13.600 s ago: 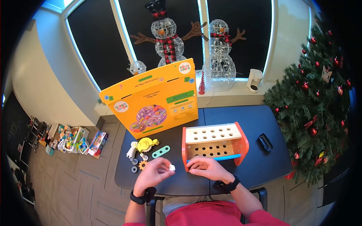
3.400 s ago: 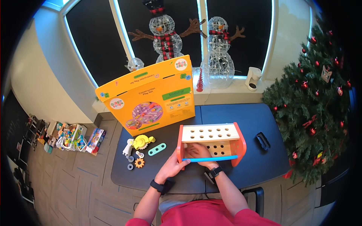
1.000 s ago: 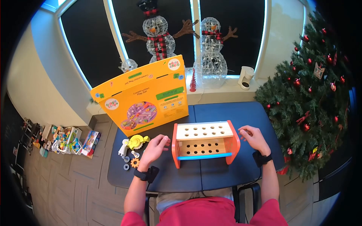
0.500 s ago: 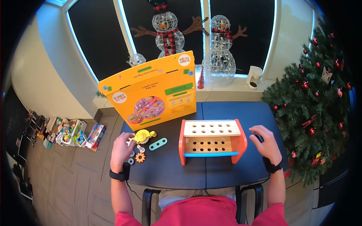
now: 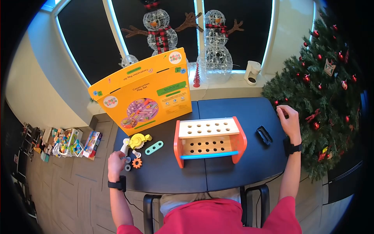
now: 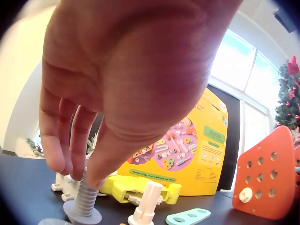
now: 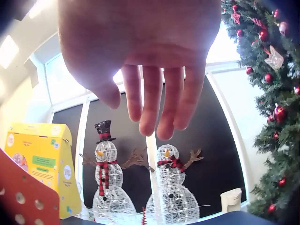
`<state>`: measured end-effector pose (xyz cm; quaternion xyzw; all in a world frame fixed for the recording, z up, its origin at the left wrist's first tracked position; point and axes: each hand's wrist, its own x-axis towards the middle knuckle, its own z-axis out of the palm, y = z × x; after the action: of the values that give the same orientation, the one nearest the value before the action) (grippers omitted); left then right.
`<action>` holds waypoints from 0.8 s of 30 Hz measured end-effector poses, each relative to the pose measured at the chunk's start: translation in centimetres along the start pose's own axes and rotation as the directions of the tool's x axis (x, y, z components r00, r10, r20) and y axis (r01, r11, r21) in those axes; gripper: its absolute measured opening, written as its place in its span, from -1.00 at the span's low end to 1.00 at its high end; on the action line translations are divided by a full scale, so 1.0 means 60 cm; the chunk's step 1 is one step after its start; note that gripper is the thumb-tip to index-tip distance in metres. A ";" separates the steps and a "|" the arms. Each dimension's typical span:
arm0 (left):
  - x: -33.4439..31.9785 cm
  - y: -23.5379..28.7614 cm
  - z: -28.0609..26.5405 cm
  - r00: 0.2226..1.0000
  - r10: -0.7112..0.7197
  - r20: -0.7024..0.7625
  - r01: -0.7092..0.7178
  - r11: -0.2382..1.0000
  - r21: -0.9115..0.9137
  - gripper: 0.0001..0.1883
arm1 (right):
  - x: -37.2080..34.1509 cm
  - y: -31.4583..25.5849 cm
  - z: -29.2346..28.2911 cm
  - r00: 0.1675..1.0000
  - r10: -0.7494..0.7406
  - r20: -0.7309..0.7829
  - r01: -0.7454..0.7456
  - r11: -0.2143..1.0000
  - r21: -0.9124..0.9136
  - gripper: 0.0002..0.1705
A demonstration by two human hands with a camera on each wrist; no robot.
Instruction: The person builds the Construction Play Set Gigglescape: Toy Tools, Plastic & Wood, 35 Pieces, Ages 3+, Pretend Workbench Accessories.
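My left hand is at the left of the table among small toy parts. Its thumb and fingertips pinch the top of a grey toy bolt, which stands head down in the left wrist view. Close by are a white bolt, an orange gear, a grey ring, a yellow toy piece and a teal strip with holes. The toy workbench stands mid-table; a white round piece sits on its red side panel. My right hand is raised past the table's right side, holding nothing.
A large yellow box stands at the back left of the table. A black oblong object lies right of the workbench. A decorated tree rises close to my right hand.
Both hands have left the workbench. My left hand has moved left to the small parts and grasped the grey bolt; my right hand has moved right and away. The view has shifted slightly.
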<state>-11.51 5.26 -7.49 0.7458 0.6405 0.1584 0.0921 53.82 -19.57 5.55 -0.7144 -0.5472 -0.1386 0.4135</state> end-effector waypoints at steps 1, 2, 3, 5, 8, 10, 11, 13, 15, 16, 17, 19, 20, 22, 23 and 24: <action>-0.001 -0.002 0.002 1.000 -0.014 -0.003 0.014 1.000 -0.028 -0.76 | 0.002 0.009 -0.002 1.000 -0.007 -0.003 0.007 0.999 -0.031 -0.82; -0.002 -0.003 0.004 1.000 -0.015 -0.002 0.015 0.999 -0.029 -0.76 | 0.000 0.016 -0.005 1.000 -0.008 -0.001 0.008 0.999 -0.031 -0.82; -0.003 0.003 0.002 0.999 -0.032 -0.012 0.031 0.998 -0.051 -0.77 | -0.003 0.021 -0.007 1.000 0.012 0.014 -0.012 0.999 -0.045 -0.82; -0.007 0.011 -0.002 0.998 -0.050 -0.024 0.048 0.996 -0.075 -0.78 | -0.011 0.022 -0.010 0.999 0.030 0.029 -0.029 0.998 -0.059 -0.82; -0.012 0.020 -0.018 0.996 -0.073 -0.051 0.069 0.994 -0.088 -0.79 | -0.037 -0.008 -0.024 0.987 0.089 0.131 -0.091 0.996 0.011 -0.82; -0.020 0.033 -0.045 0.992 -0.083 -0.100 0.074 0.993 -0.091 -0.83 | -0.052 -0.033 -0.034 0.976 0.080 0.200 -0.086 0.996 0.019 -0.80; -0.025 0.043 -0.063 0.992 -0.081 -0.101 0.072 0.993 -0.091 -0.83 | -0.059 -0.044 -0.039 0.970 0.087 0.228 -0.096 0.995 0.028 -0.80; -0.034 0.075 -0.103 0.986 -0.084 -0.146 0.045 0.967 -0.252 -0.85 | -0.069 -0.073 -0.050 0.954 0.067 0.291 -0.093 0.993 0.077 -0.80; -0.038 0.102 -0.128 0.987 -0.032 -0.160 -0.037 0.910 -0.414 -0.85 | -0.073 -0.111 -0.061 0.926 0.030 0.376 -0.077 0.991 0.110 -0.79; -0.042 0.118 -0.141 0.984 0.016 -0.180 -0.116 0.819 -0.561 -0.85 | -0.071 -0.130 -0.064 0.926 0.025 0.376 -0.073 0.991 0.113 -0.79; -0.048 0.141 -0.159 0.991 0.048 -0.125 -0.116 0.771 -0.626 -0.83 | -0.069 -0.149 -0.066 0.907 -0.030 0.419 -0.033 0.989 0.143 -0.79; -0.056 0.184 -0.174 0.987 0.113 -0.116 -0.162 0.649 -0.743 -0.82 | -0.063 -0.186 -0.059 0.889 -0.158 0.430 0.066 0.973 0.220 -0.79; -0.060 0.205 -0.174 0.976 0.185 -0.116 -0.196 0.508 -0.839 -0.80 | -0.059 -0.208 -0.054 0.889 -0.164 0.429 0.071 0.972 0.224 -0.79; -0.067 0.246 -0.170 0.953 0.287 -0.097 -0.213 0.410 -0.887 -0.78 | -0.045 -0.251 -0.039 0.889 -0.234 0.393 0.098 0.937 0.335 -0.77; -0.070 0.266 -0.164 0.940 0.332 -0.080 -0.201 0.348 -0.916 -0.77 | -0.038 -0.266 -0.027 0.883 -0.266 0.388 0.104 0.915 0.389 -0.75; -0.073 0.288 -0.157 0.923 0.379 -0.066 -0.184 0.285 -0.941 -0.77 | -0.031 -0.280 -0.016 0.883 -0.268 0.386 0.106 0.914 0.391 -0.75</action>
<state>0.59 -2.50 6.63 0.6683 0.2805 0.4449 0.5261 38.35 -20.51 12.33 -0.5823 -0.7084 0.0854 0.3897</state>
